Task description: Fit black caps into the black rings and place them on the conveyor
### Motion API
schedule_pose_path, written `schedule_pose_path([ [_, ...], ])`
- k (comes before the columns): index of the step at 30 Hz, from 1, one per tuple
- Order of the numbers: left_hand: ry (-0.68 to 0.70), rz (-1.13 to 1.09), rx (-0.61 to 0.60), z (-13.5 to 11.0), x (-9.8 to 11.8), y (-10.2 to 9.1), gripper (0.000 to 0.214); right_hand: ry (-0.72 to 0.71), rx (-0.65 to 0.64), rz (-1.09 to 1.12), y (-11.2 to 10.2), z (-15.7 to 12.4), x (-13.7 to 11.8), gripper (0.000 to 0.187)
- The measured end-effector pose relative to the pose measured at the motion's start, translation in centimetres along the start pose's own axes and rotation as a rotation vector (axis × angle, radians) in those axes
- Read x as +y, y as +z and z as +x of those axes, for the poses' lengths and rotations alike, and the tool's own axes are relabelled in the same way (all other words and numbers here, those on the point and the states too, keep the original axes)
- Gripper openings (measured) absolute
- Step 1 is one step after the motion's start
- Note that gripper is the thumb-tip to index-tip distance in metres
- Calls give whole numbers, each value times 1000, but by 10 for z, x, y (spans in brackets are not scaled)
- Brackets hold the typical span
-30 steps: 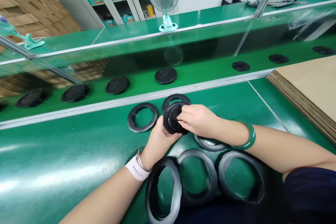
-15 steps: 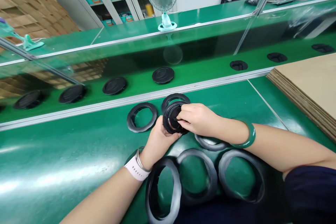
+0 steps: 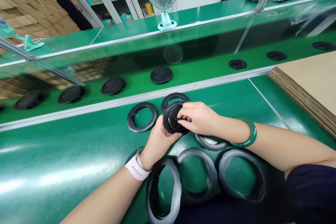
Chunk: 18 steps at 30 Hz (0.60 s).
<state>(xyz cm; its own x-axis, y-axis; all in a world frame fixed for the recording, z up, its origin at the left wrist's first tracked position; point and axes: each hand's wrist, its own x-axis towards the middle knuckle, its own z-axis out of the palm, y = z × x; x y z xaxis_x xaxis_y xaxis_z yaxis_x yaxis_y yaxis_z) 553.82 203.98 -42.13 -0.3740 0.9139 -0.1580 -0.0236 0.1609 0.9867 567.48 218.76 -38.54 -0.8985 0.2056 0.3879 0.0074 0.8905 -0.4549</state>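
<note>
Left hand (image 3: 159,140) clamping black round plastic part (image 3: 168,120) from below; right hand (image 3: 201,119) pressing fingers onto it; black rings (image 3: 130,120) lying alongside on green bench (image 3: 65,150).

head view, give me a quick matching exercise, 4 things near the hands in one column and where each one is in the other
Things:
1. round black part
2. black ring
3. green bangle
4. pale watch strap

Places:
A. on the left arm
B. on the right arm
C. held by the left hand and right hand
D. flat on the green bench

Pairs: 1-C, 2-D, 3-B, 4-A
</note>
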Motion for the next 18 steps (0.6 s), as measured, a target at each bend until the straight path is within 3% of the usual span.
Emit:
schedule_pose_path([
  [18, 34, 13, -5, -1, -3, 0, 57, -7, 23, 3, 4, -1, -2, 11],
])
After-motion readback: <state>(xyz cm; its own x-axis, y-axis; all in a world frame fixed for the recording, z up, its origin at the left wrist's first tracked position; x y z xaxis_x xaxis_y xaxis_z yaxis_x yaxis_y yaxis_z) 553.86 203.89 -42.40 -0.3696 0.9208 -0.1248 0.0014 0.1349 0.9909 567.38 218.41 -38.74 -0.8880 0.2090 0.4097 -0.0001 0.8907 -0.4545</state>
